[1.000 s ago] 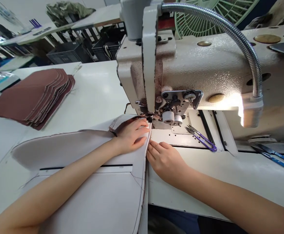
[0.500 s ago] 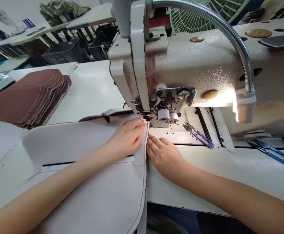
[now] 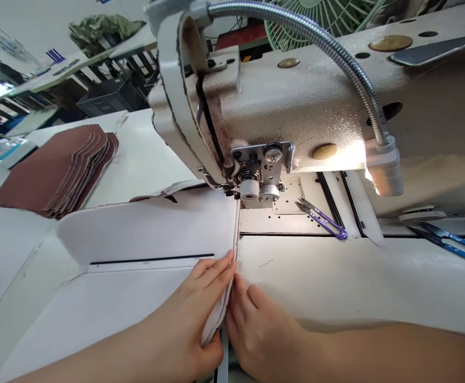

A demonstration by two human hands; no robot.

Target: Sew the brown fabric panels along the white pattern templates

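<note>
A large white-backed fabric panel lies under the needle area of the sewing machine, its right edge running from the presser foot toward me. My left hand grips that edge near the front of the table, fingers on top and thumb beneath. Just beside it, my right hand has its fingers curled and pinched against the same layered edge. A black zipper-like strip crosses the panel. The layers between my fingers are partly hidden.
Purple thread snips lie on the machine bed, and blue snips sit farther right. A stack of brown fabric pieces rests at the left. The lamp on its bendable neck hangs over the bed; a green fan stands behind.
Both hands have come back toward me along the panel edge, away from the needle. The left went from lying flat near the presser foot to gripping the edge; the right has curled its fingers.
</note>
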